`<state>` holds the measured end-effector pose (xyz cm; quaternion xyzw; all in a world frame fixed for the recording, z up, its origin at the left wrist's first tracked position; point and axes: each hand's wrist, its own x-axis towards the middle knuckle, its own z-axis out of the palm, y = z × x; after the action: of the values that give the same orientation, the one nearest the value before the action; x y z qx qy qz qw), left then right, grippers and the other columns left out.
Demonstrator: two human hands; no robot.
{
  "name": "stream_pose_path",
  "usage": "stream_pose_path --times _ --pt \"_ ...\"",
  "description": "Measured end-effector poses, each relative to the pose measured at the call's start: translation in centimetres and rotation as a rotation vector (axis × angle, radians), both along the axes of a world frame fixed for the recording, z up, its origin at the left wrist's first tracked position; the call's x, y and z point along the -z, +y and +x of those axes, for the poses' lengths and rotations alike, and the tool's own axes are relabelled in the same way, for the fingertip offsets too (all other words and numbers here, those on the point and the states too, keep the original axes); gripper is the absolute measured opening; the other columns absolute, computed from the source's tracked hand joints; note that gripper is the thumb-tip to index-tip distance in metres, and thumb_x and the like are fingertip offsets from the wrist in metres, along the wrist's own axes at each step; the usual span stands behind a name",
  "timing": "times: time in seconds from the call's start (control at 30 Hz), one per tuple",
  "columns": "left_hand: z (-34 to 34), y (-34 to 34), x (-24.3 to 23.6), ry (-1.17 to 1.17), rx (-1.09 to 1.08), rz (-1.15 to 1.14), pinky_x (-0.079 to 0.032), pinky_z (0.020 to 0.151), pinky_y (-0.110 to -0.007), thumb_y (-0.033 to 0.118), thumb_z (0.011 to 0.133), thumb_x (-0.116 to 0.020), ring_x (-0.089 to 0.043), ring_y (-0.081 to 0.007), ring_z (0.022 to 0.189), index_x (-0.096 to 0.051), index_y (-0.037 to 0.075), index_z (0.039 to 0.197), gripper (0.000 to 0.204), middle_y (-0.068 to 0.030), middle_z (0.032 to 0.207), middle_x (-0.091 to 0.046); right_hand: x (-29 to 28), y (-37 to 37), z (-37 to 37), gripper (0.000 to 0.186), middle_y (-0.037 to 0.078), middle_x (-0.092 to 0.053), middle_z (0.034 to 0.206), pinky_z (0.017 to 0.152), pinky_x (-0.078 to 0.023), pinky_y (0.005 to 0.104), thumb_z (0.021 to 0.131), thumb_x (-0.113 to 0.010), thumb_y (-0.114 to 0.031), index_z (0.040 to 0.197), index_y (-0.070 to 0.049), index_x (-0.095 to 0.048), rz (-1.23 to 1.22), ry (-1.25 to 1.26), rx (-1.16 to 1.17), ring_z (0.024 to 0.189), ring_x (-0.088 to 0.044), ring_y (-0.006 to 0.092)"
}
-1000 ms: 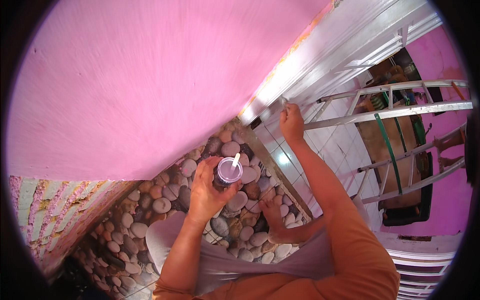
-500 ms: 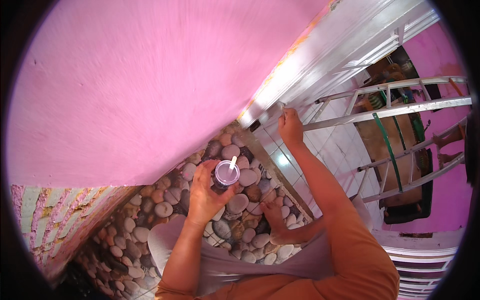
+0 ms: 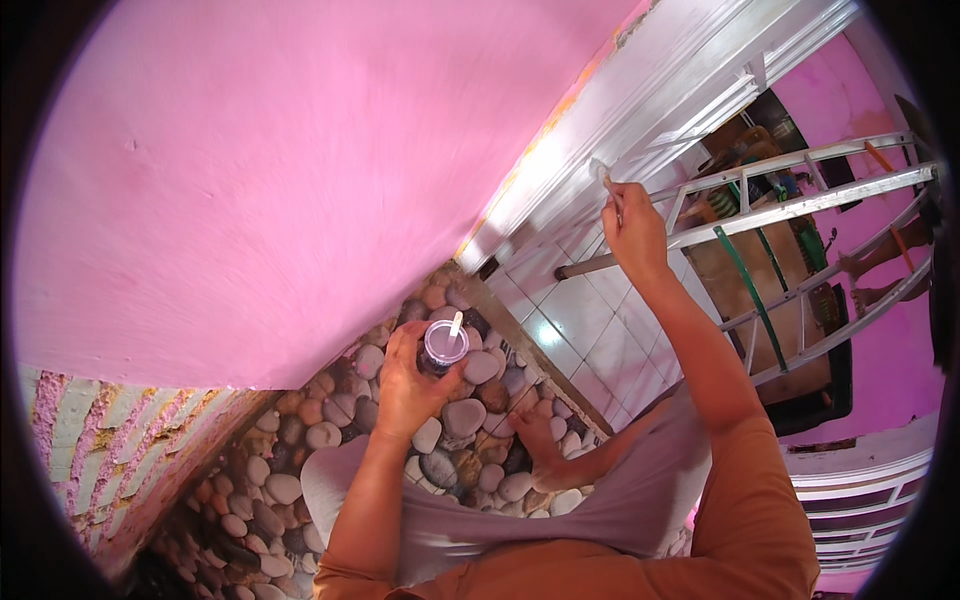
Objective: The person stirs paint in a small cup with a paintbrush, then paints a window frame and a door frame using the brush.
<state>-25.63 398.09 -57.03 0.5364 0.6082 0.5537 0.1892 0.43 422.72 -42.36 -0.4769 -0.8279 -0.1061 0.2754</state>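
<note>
- Small brush (image 3: pixel 603 178) pinched in right hand (image 3: pixel 632 225), bristles against white trim (image 3: pixel 640 110) just above the fingers.
- Paint cup (image 3: pixel 444 347) gripped in left hand (image 3: pixel 410 385), stick poking out, low over pebble floor (image 3: pixel 470 420).
- Risk: brush slipping onto pink wall (image 3: pixel 300 170) beside trim; cup tilting, spilling paint.
- Ladder (image 3: pixel 800 200) just beyond right hand.

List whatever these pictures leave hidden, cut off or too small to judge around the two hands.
Head view only:
- Small purple-rimmed paint cup: its contents are too small to tell; the left hand covers its side.
- Thin white brush: its handle is hidden in the right hand.
- Grey metal ladder: its far end is cut off by the picture's rim.
</note>
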Motion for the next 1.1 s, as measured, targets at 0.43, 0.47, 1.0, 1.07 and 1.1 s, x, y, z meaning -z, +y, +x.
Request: stream_pose_path --times 0.43,0.47,1.0,1.07,1.1 --pt "0.7 0.4 -0.1 0.023 0.017 -0.004 -0.052 0.098 -0.046 0.015 0.072 -0.092 -0.066 -0.0386 0.112 -0.061 0.000 0.124 0.062 -0.0182 0.119 -0.066 13.0 1.1 1.1 0.024 0.018 -0.067 0.101 0.072 -0.058 0.0524 0.093 -0.062 -0.015 0.114 -0.003 -0.058 -0.111 -0.256 -0.003 0.080 -0.069 0.0418" --pt "0.7 0.4 -0.1 0.023 0.021 -0.003 -0.052 0.098 -0.046 0.015 0.072 -0.092 -0.066 -0.0386 0.112 -0.061 0.000 0.124 0.062 -0.0182 0.119 -0.066 12.3 1.2 1.6 0.024 0.018 -0.067 0.101 0.072 -0.058 0.0524 0.093 -0.062 -0.015 0.114 -0.003 -0.058 -0.111 -0.256 0.001 0.080 -0.069 0.0418" --pt "0.6 0.1 -0.5 -0.023 0.034 -0.016 -0.052 0.099 -0.046 0.017 0.072 -0.092 -0.064 -0.0397 0.113 -0.060 0.002 0.124 0.063 -0.0182 0.120 -0.066 -11.0 -3.1 1.8 0.018 0.018 -0.075 0.092 0.065 -0.055 0.0394 0.093 -0.064 -0.011 0.107 0.000 -0.066 -0.125 0.151 -0.046 0.074 -0.073 0.0280" --pt "0.4 0.3 -0.6 -0.055 0.044 -0.021 -0.052 0.099 -0.046 0.017 0.071 -0.092 -0.064 -0.0395 0.114 -0.060 0.003 0.124 0.063 -0.0179 0.121 -0.066 -8.8 -2.4 0.7 0.019 0.018 -0.074 0.092 0.065 -0.055 0.0404 0.093 -0.064 -0.012 0.109 -0.002 -0.066 -0.195 0.160 -0.088 0.073 -0.072 0.0303" --pt "0.3 0.2 -0.4 -0.039 0.047 -0.024 -0.052 0.100 -0.048 0.018 0.072 -0.092 -0.063 -0.0403 0.116 -0.060 0.002 0.124 0.063 -0.0182 0.121 -0.066 -7.3 -1.5 0.2 0.020 0.018 -0.074 0.092 0.065 -0.056 0.0416 0.093 -0.064 -0.013 0.110 -0.002 -0.066 -0.156 0.141 -0.107 0.073 -0.072 0.0324"
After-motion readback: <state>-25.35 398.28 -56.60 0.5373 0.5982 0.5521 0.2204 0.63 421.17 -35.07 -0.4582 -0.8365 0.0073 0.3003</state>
